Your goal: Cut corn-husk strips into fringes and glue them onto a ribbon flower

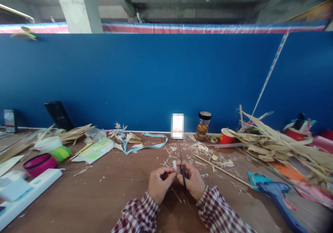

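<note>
Left hand (159, 184) pinches a small white strip (174, 165); right hand (194, 182) grasps a dark slender tool (183, 173) just beside it, the 2 above the brown table (104, 201) near pale scraps (203, 148).

Above a brown desk (104, 198) littered with thin pale scraps (204, 149), the left hand (160, 182) pinches a short, narrow white strip (175, 165), the right hand (194, 181) grips a slender dark tool (182, 174), and a dark-blue plastic glue gun (277, 194) lies rightward.
</note>
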`<state>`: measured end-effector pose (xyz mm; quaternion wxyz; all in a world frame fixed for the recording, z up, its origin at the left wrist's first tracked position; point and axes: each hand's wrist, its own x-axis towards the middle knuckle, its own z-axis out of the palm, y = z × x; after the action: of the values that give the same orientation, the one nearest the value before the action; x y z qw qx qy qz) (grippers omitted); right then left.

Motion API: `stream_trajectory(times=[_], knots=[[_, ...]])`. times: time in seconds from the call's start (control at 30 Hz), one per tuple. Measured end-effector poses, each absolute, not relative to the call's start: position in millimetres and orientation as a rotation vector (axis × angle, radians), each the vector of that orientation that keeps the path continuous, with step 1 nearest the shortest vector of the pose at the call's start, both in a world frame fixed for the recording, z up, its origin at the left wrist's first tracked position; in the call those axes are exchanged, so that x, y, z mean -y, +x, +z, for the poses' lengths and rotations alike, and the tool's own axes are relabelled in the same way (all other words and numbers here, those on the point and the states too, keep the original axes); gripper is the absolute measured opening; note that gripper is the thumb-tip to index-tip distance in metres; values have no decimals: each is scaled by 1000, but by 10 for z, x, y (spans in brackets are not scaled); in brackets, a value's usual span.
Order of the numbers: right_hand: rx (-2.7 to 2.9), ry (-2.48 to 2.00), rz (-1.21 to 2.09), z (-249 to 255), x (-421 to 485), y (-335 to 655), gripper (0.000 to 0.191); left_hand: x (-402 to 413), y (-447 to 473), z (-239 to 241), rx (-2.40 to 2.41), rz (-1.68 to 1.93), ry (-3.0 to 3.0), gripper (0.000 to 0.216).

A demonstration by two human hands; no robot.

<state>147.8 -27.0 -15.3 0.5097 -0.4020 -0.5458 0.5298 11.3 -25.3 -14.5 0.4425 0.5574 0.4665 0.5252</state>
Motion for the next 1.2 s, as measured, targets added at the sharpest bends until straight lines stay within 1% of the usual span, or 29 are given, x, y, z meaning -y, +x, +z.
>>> stream_trajectory(times=[0.23, 0.37, 0.6, 1.2], knots=[[1378, -948, 1365, -151, 307, 1472, 37, 124, 42, -151, -984, 1274, 851, 23], [1380, -1041, 1457, -138, 342, 1471, 42, 78, -41, -76, -906, 1264, 717, 24], [1433, -1028, 1622, -181, 389, 1430, 45, 53, -61, -51, -933, 1262, 692, 28], [1483, -1056, 1609, -161, 398, 1468, 41, 69, -64, -27, -961, 1250, 729, 27]])
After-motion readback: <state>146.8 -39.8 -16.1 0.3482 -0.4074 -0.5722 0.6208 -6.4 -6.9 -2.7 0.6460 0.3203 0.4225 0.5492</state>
